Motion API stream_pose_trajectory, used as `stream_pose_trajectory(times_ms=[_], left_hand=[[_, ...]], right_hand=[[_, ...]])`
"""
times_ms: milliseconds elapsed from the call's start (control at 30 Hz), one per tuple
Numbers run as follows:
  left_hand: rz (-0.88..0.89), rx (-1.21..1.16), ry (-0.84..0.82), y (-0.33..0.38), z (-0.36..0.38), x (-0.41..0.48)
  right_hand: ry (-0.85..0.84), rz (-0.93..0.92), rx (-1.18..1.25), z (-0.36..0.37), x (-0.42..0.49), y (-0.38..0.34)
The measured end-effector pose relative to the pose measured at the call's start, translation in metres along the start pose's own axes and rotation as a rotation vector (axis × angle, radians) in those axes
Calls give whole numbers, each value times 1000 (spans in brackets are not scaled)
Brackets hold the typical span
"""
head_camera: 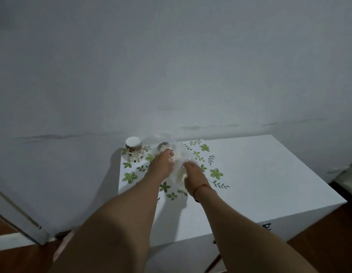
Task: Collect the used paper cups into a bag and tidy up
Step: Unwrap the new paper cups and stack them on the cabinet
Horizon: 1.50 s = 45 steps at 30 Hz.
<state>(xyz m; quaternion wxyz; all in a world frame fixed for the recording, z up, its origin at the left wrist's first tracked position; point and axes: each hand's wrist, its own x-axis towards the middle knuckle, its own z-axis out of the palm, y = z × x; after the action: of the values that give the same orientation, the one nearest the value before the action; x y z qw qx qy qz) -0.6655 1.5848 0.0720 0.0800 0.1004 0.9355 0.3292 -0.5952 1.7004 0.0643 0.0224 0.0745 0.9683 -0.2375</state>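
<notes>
A clear plastic bag [181, 154] lies on the white table [259, 174] near the wall, with pale paper cups dimly visible inside it. My left hand [161, 162] grips a paper cup [163, 147] at the bag's far end. My right hand [192, 174] pinches the bag's plastic just to the right of it. Another paper cup [134, 151], white with brown spots, stands upside down at the table's far left corner, apart from both hands.
The table carries a print of green flowers and leaves [215, 173] and stands against a plain white wall. A white door or panel edge [19, 219] runs along the lower left. Brown floor [328, 233] shows at right, below a metal latch [266, 226] on the table's front.
</notes>
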Motion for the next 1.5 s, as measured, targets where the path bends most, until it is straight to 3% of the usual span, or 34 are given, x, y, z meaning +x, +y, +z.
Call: stream_pose_trajectory(times_ms=[300,500,733,867,1133,1200,1267,1300,1400,1433,1500], left_hand=[[67,-22,9,4,17,12],[200,145,-98,19,19,9],[154,358,-158,32,22,10],[57,184,-100,29,28,19],[-58,93,-131,34,30,23],[-49,150,-83,34,35,11],[-162,135,10,34,37,-5],[-308,17,11,36,38,-12],[-676,-666,-147,49,34,-22],[-685,-731,-144,50,33,-20],[-652,-576,-84,48,35,-12]], right_hand=[[104,10,-26,-1,22,17],[182,43,-170,-11,28,31],[151,45,-67,-10,27,44],[159,51,-7,-13,24,44],[179,102,122,-24,7,55],[152,162,108,-22,7,55],[130,248,94,-21,9,53],[125,285,97,-19,9,52],[106,317,111,-16,11,47],[98,303,109,-16,11,47],[72,250,108,-20,10,53]])
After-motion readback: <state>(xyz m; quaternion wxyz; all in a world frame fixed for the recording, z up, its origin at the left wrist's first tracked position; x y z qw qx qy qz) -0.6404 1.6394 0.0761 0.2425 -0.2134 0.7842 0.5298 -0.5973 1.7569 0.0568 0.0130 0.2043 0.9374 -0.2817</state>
